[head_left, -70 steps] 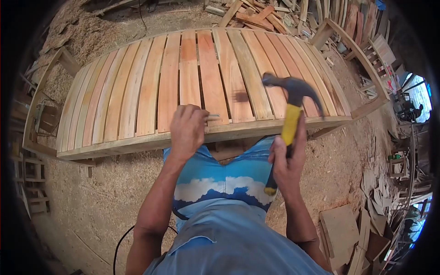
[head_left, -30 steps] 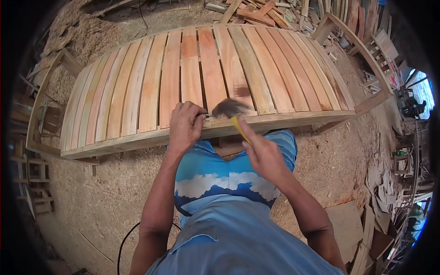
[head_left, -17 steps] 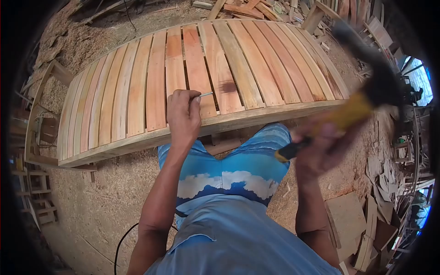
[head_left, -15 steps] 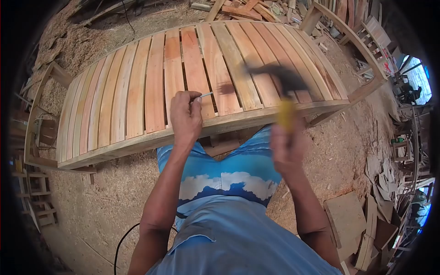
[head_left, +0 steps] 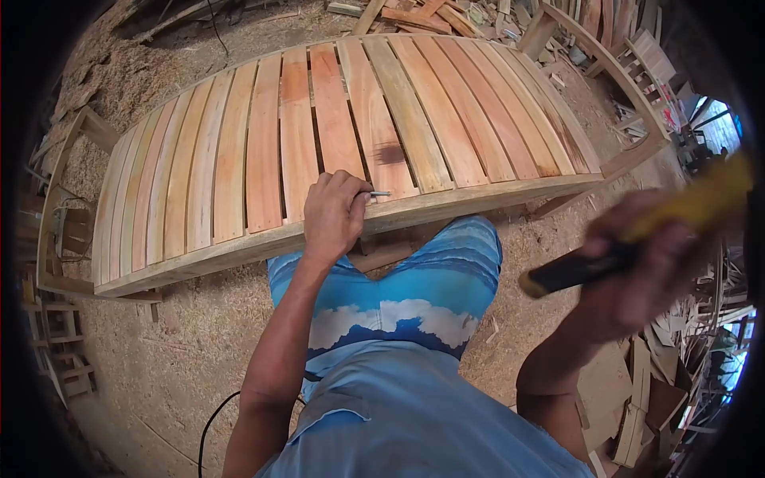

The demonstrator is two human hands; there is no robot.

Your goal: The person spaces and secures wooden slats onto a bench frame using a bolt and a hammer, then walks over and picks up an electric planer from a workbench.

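Observation:
My left hand (head_left: 335,213) rests at the near edge of a slatted wooden bed frame (head_left: 191,266). Its fingers pinch a short metal nail punch (head_left: 379,193), whose free end points right, over the lower end of a slat (head_left: 362,119) with a dark stain. Raised to the right, away from the frame, my right hand (head_left: 637,279) is wrapped round a hammer (head_left: 578,269) by its black and yellow handle. The hammer's head is lost at the dark right border of the view.
Scrap boards (head_left: 610,382) lie on the sawdust-covered floor (head_left: 191,358) at right. More wood offcuts (head_left: 422,20) are piled beyond the frame. Curved end pieces (head_left: 594,40) rise at both ends. A black cable (head_left: 209,422) runs along the floor by my left arm.
My right hand has swung the hammer from above the slats out to the right and up. My left hand has shifted slightly right and nearer the edge with the nail punch.

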